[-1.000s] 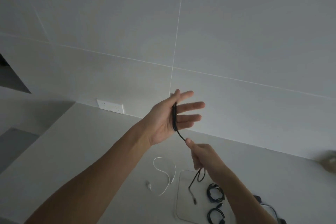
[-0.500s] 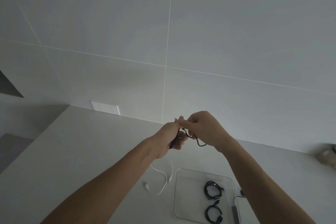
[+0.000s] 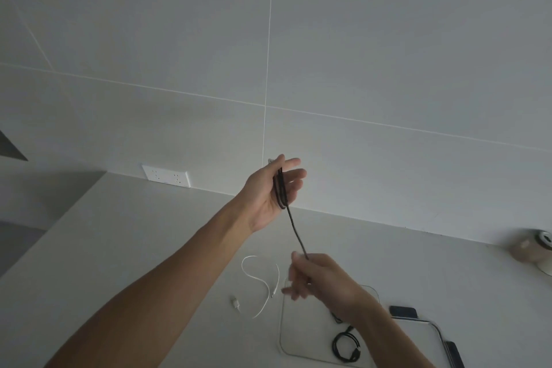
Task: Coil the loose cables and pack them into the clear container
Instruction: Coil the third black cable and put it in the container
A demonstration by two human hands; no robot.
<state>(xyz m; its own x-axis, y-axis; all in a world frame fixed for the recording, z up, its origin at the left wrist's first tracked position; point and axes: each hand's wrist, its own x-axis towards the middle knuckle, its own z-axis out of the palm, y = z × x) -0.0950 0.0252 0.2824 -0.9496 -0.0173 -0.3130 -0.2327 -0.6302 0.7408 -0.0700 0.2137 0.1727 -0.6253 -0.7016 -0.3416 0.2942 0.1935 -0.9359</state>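
while your left hand stays raised with its fingers spread and nearly straight, the black cable sits wound in a few narrow loops across the palm, running lengthwise from the base of the fingers toward the heel. from the bottom of those loops a single taut strand drops down and slightly to the right into your right hand, which pinches it between thumb and curled fingers; the fingers there are blurred, so the exact grip is hard to read. that strand's long axis points almost straight from one hand to the other, and your right hand is the nearer one to the clear container, which lies just below it with a coiled black cable inside. the cable looks thin, dark and braided. a loose white cable lies below your left forearm.
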